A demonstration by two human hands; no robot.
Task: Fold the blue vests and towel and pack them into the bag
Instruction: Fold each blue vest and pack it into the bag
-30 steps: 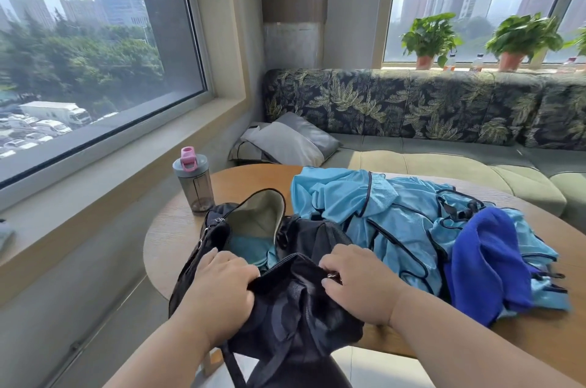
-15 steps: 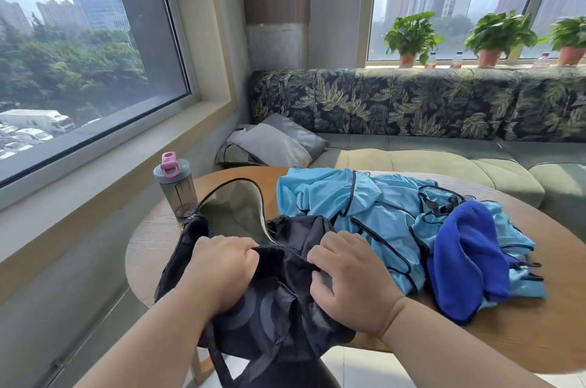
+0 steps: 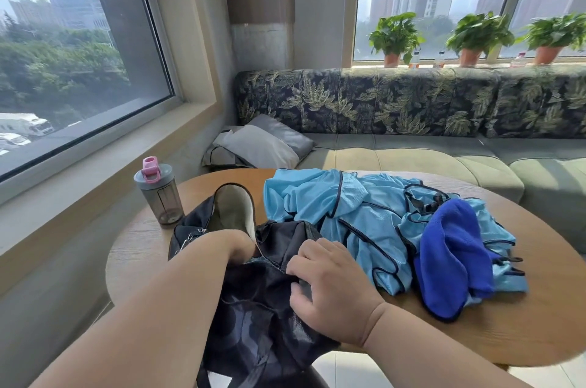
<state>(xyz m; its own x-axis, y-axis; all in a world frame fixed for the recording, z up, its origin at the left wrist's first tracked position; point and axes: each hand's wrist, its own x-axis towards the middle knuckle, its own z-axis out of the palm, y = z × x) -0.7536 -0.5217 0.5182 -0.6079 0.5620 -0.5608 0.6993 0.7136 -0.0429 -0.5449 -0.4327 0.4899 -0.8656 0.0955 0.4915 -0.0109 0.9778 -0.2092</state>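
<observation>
1. Head view. Round light-wood table [image 3: 475, 333]; its near edge is cut off by the frame's bottom and by both forearms.
2. Black fabric bag [image 3: 263, 311] slumped over the table's near-left edge, mouth gaping, grey lining flap upright at the back. Its lower part hangs off the table and runs out of frame.
3. Left hand [image 3: 222, 245] is plunged into the bag's mouth; fingers are hidden inside, so I cannot tell whether they grasp anything.
4. Right hand [image 3: 329, 286] rests on the bag's right side, fingers curled and bunching the black cloth at the opening's rim.
5. Light-blue vests with dark piping [image 3: 348, 213] lie in one unfolded heap on the table, just right of the bag and touching it. How many there are is hard to make out.
6. Royal-blue fleecy towel [image 3: 453, 254] is draped over the heap's right end, crumpled.
7. Grey shaker bottle with pink cap [image 3: 158, 194] stands upright on the table just behind the bag's left end.
8. Leaf-patterned sofa [image 3: 412, 102] runs behind the table.
</observation>
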